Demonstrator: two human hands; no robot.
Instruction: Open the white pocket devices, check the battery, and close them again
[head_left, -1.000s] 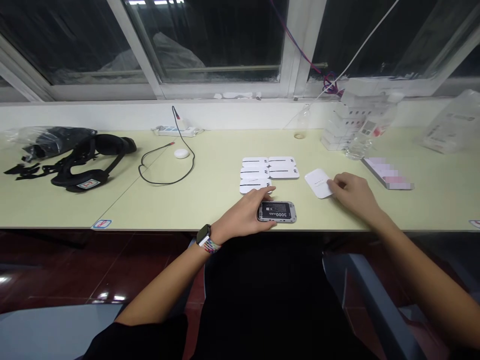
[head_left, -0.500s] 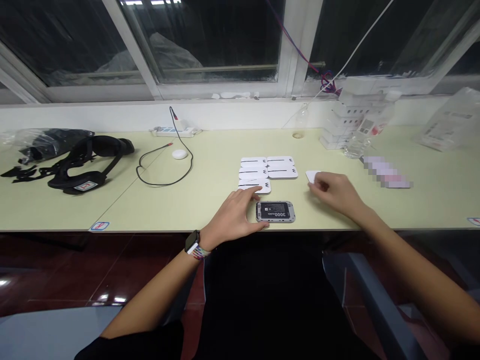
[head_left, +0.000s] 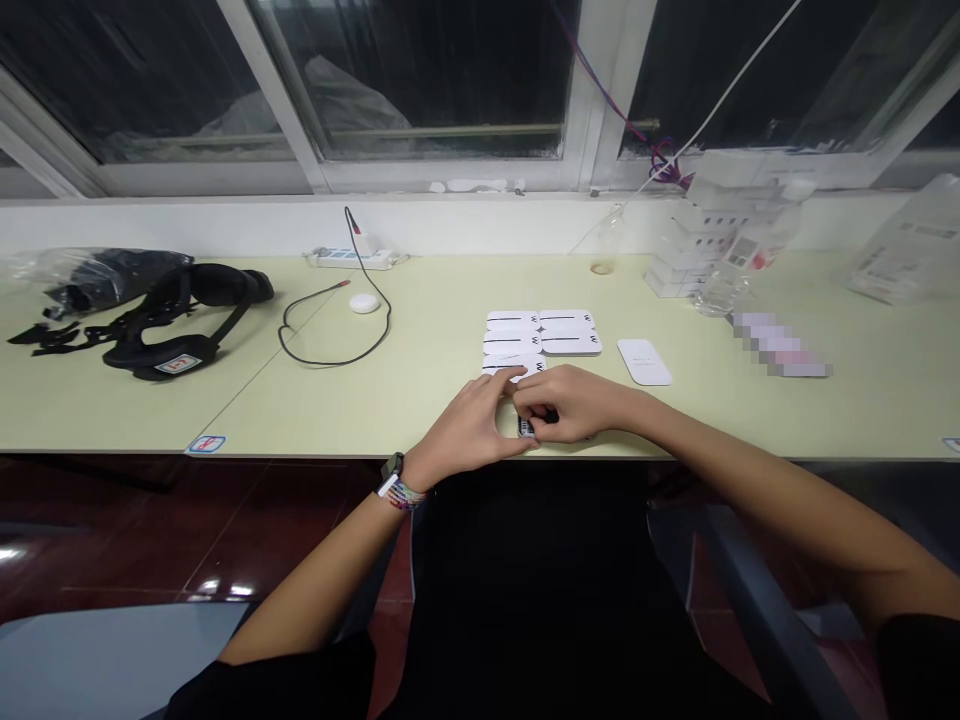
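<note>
Both hands meet at the table's near edge over a small grey device with a black battery (head_left: 529,428), of which only a sliver shows. My left hand (head_left: 469,425) curls against its left side. My right hand (head_left: 574,402) lies over the top of it, fingers bent down onto it. Just behind the hands lie several white covers (head_left: 541,335) in a neat group. One single white cover (head_left: 643,361) rests alone to the right, with no hand on it.
A black head strap (head_left: 176,315) and plastic bags lie far left. A black cable (head_left: 334,335), a white puck (head_left: 364,303) and a power strip (head_left: 349,258) sit behind left. Stacked white boxes (head_left: 701,245), a bottle (head_left: 604,245) and a clear bag (head_left: 904,245) stand at the back right.
My right hand let go of the single white cover at the right and came left onto the device. My left hand stayed at the device's left side.
</note>
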